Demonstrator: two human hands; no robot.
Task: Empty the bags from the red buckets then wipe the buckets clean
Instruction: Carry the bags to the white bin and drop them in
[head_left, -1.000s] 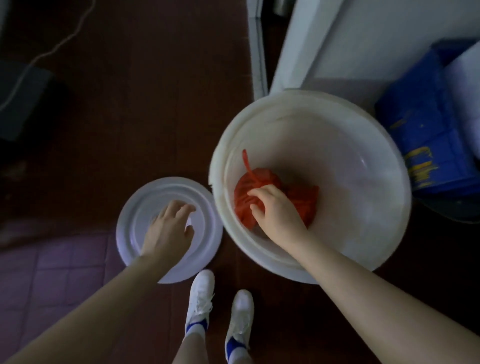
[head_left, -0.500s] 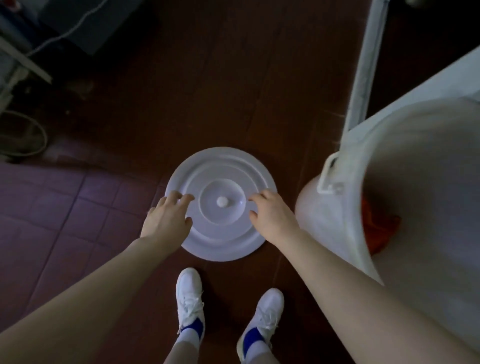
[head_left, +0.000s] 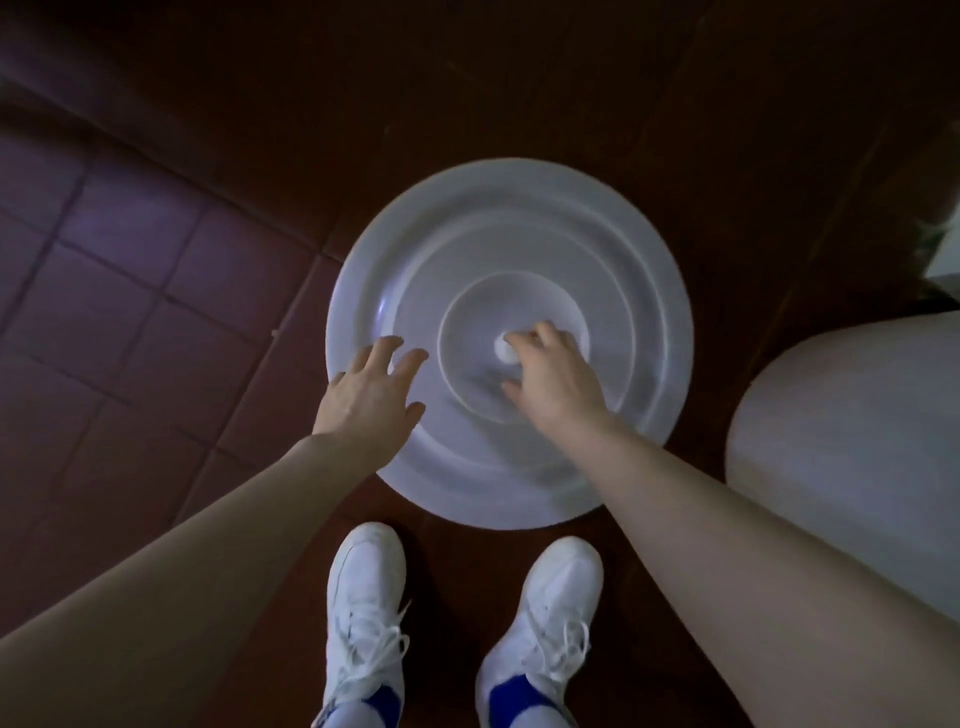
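Looks like we're on the lid-handling bit, not the wiping yet. The right hand (head_left: 556, 379) has its fingers curled right at the little knob (head_left: 502, 355) in the middle of the white lid (head_left: 519, 218), with the thumb splayed off to the side, so I honestly can't tell if the pinch has closed. The left hand (head_left: 371, 395) is released, fingers spread over the lid's rim just left of the right hand; touching or hovering, no idea. My guess is the next move needs a firm pinch on that knob and a level lift, with the left hand steadying the edge. The bucket (head_left: 857, 441) sits well off to the right of the right hand, and only its pale side shows, no bags visible. Count: one lid, one knob, one bucket, two hands, two white shoes (head_left: 366, 597).
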